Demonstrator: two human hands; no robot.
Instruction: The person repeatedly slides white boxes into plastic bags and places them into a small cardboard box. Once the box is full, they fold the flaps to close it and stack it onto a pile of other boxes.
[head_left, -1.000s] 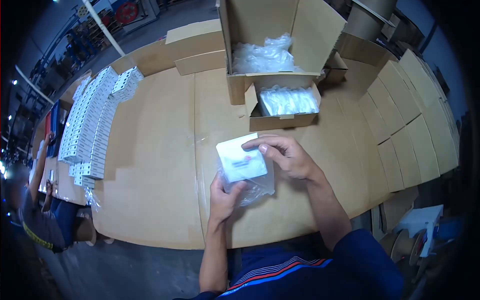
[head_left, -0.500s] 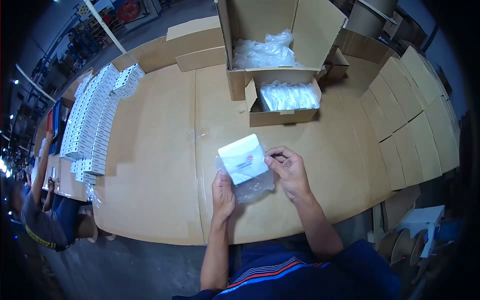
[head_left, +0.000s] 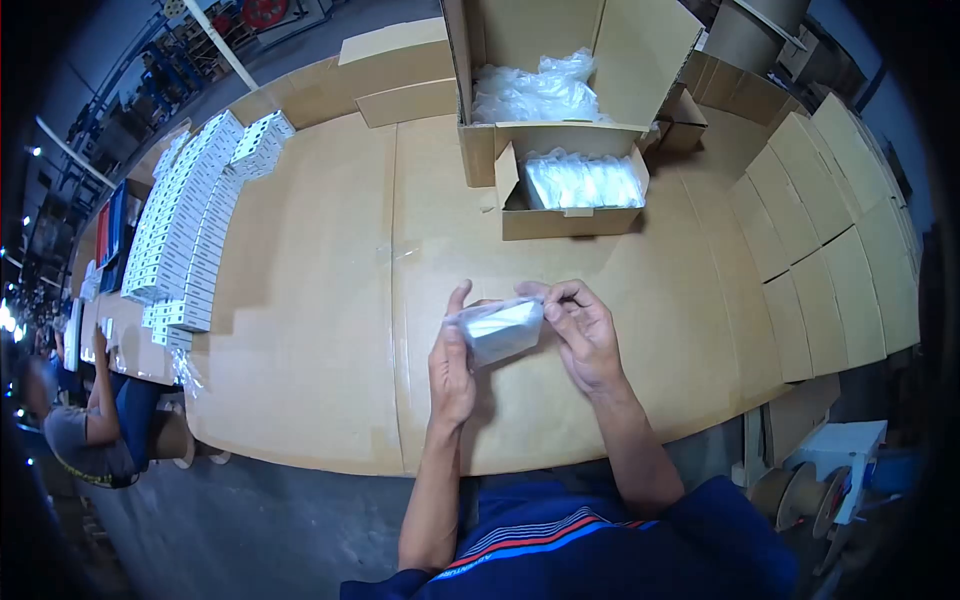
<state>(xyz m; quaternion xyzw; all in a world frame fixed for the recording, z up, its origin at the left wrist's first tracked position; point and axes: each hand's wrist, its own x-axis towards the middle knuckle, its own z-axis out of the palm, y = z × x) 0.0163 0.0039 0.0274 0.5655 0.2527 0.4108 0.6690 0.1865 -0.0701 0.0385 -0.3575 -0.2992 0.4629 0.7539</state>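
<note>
A clear plastic bag [head_left: 490, 352] with a flat white printed item inside is held over the table in front of me. My left hand [head_left: 452, 375] grips its left side, the thumb in front and a finger showing above the edge. At the upper right corner, my right hand [head_left: 585, 335] pinches the bag's edge between thumb and fingers. Farther ahead stands an open small carton [head_left: 570, 226], packed with a row of bagged items [head_left: 585, 182]. Behind it, a larger open carton [head_left: 640, 75] contains loose clear plastic bags [head_left: 540, 92].
Stacked small white boxes [head_left: 180, 215] line the table's left side. Folded brown cartons [head_left: 815, 250] stand at the right. The cardboard-covered table [head_left: 310, 300] has a raised rim at the back. Another person [head_left: 95, 430] works at the far left.
The item now lies inside the bag and is tilted edge-on; before, it stuck out of the top. My right hand has moved to the bag's upper edge.
</note>
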